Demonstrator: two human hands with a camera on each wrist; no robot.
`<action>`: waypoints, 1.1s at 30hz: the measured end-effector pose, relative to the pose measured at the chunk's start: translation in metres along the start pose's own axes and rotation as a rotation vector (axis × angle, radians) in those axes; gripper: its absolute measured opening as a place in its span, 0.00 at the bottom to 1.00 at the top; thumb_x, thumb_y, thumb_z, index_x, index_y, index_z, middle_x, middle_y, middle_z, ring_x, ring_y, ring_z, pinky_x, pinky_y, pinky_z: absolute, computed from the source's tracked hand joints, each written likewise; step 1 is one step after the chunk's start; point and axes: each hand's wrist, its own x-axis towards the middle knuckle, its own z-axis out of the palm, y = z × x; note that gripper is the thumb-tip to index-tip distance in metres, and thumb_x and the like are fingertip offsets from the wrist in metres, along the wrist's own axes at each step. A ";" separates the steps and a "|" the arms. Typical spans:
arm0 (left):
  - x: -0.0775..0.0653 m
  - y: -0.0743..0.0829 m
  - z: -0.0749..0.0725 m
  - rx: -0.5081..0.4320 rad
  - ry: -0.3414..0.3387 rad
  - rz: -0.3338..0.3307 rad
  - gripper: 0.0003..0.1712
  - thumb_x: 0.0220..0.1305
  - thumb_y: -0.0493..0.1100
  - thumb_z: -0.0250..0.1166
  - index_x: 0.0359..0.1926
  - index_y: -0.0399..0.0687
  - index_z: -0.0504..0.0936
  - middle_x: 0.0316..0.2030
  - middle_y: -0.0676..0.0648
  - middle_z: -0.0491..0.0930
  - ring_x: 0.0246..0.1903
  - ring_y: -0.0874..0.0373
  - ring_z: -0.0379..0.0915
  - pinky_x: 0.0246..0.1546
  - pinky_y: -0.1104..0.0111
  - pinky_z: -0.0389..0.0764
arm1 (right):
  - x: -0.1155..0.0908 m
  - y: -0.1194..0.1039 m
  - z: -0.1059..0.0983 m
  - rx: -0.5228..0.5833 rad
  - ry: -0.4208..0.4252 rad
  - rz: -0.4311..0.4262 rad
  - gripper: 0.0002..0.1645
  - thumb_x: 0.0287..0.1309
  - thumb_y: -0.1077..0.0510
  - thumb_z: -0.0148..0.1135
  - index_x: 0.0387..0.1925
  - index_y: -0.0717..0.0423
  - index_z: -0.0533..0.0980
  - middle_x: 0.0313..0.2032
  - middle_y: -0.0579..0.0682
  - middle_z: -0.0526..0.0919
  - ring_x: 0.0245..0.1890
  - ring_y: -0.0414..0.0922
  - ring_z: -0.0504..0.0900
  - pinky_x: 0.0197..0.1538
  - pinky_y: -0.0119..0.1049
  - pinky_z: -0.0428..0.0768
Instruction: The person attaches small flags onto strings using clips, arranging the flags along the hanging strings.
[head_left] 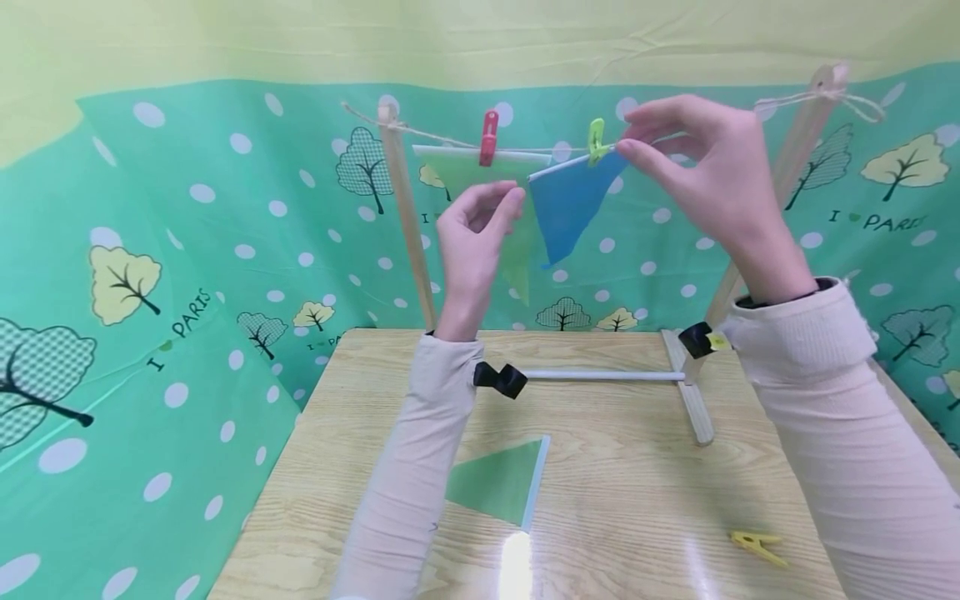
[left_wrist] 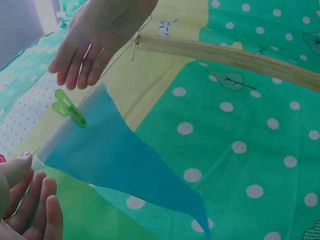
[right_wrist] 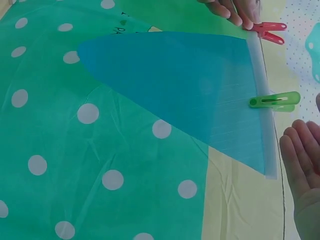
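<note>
A blue triangular pennant hangs tilted from a string, a green clothespin clipped over its white top edge. My right hand is raised beside that clothespin, its fingers extended near the pennant's right corner. My left hand is at the lower left corner, thumb and fingers loosely bent; in the left wrist view its thumb lies close to the corner, and contact is unclear. Behind it, a light green pennant hangs under a red clothespin.
Two wooden posts hold the string, and a white bar runs low between them. On the wooden table lie a green pennant and a yellow clothespin. A patterned green cloth forms the backdrop.
</note>
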 end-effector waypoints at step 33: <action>-0.040 -0.025 -0.041 0.181 -0.095 -0.129 0.16 0.63 0.45 0.71 0.49 0.41 0.84 0.45 0.45 0.85 0.42 0.57 0.81 0.50 0.64 0.80 | -0.062 0.040 -0.009 -0.084 -0.084 0.013 0.17 0.61 0.56 0.69 0.51 0.53 0.82 0.41 0.31 0.83 0.40 0.26 0.80 0.49 0.17 0.73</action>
